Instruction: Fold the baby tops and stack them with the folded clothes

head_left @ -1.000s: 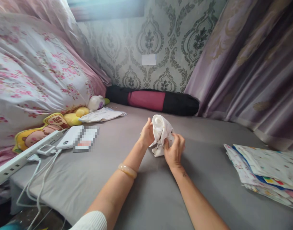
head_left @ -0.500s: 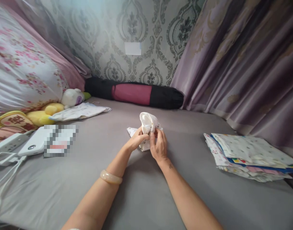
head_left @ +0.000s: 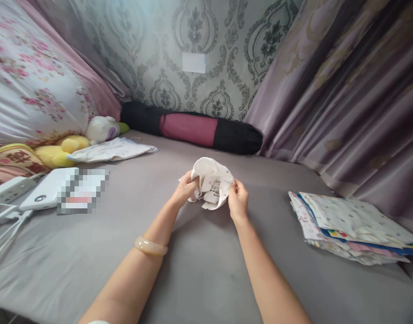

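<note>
Above the grey sheet, a white printed cloth is spread into an open, curved shape between my two hands. Small dark drawings and lettering show on its inner folds. My left hand, with a pale bangle further down that arm, pinches its left edge. On the opposite side, the fingers of my right hand are closed on the right edge. Parts of the fingertips are hidden by the fabric.
Folded printed cloths are stacked at the right. Another pale cloth lies at the back left by plush toys. A power strip and white power bank sit left. A black-and-maroon roll lies along the wall.
My hands have moved apart, and the bunched cloth between them has opened wider. My right hand has shifted right and my left hand slightly left. The camera view has tilted a little.
</note>
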The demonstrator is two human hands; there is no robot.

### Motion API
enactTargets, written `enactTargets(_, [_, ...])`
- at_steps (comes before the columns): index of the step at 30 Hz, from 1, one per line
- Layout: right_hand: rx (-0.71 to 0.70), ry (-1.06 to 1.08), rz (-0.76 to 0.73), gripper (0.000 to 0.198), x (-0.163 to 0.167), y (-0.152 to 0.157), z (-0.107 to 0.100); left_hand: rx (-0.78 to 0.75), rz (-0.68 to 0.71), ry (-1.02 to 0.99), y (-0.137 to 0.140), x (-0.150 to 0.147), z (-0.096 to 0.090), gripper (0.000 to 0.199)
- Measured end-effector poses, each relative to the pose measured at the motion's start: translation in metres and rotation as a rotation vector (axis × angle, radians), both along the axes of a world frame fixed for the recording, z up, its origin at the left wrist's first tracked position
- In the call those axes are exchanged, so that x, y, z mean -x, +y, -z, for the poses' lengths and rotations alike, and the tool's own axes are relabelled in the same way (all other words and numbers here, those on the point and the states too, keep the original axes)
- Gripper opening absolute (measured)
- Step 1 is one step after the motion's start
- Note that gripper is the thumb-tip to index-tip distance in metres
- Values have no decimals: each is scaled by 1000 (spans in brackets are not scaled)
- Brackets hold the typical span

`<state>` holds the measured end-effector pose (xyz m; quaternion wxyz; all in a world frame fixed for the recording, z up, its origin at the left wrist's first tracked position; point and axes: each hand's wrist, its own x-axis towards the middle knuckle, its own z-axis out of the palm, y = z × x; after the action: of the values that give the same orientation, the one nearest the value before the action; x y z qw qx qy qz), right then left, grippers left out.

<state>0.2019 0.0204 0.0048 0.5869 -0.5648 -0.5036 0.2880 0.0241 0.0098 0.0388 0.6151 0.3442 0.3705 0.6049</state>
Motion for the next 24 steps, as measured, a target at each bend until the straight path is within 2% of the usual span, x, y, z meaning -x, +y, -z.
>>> enactTargets(3, [25, 175, 27, 38, -10, 8, -4, -45, -133, 199, 4, 6, 5, 27])
enactTargets(5, [30, 261, 34, 35, -16, 10, -10, -60, -187, 226, 6, 9, 7, 32])
enactTargets(7, [34, 282, 56, 33, -22, 10, -18, -64, -176, 213, 8, 10, 9, 34])
enactTargets(10, [30, 191, 78, 30, -32, 6, -34, -61, -136, 167, 8, 10, 8, 32])
enactTargets(12, [51, 105, 28, 28, -38, 0, -48, -58, -138, 115, 8, 10, 8, 34])
enactTargets(17, [120, -95, -325, 32, -47, -15, -77, -50, -207, 25, 10, 10, 7, 43])
enactTargets(20, [102, -187, -407, 41, -51, -17, -82, -31, -247, 28, 10, 10, 6, 45])
enactTargets(24, [71, -184, -356, 38, -60, -14, -78, -25, -196, 75, 7, 15, -1, 45])
